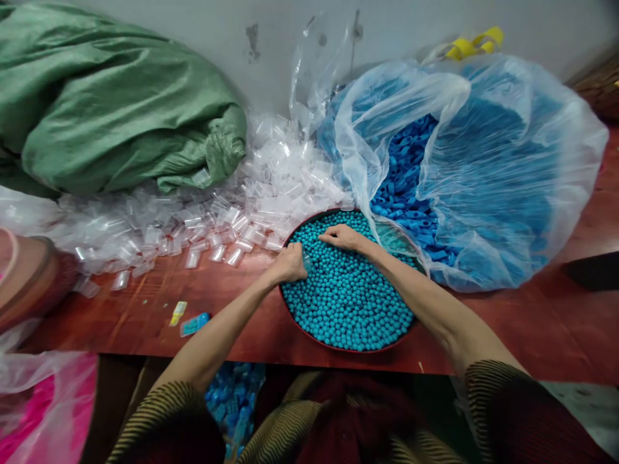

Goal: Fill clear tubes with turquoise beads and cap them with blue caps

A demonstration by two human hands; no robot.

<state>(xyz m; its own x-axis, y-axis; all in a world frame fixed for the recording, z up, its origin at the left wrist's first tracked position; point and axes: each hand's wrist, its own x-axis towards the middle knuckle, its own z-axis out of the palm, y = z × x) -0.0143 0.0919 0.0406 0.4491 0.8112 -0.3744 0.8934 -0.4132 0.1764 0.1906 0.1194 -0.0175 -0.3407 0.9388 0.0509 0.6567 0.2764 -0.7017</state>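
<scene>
A round, dark red-rimmed basin [289, 316] full of small turquoise beads [348, 296] stands in front of me. At its left rim, my left hand [289, 263] is closed around a small clear plastic container [306, 260], mostly covered by the fingers. Over the far part of the beads, my right hand [342, 237] is closed, its fingertips pinched together just above or touching them. Whatever lies between those fingertips is hidden. Behind the basin spreads a heap of clear plastic containers [290, 187].
A large clear bag [507, 161] of blue plastic pieces [411, 161] leans over the basin's right side. A green sack [126, 109] lies at the back left. A filled container [195, 324] and a yellow-and-white piece [178, 313] lie on the red table [130, 322]. A pink basin [24, 277] stands left.
</scene>
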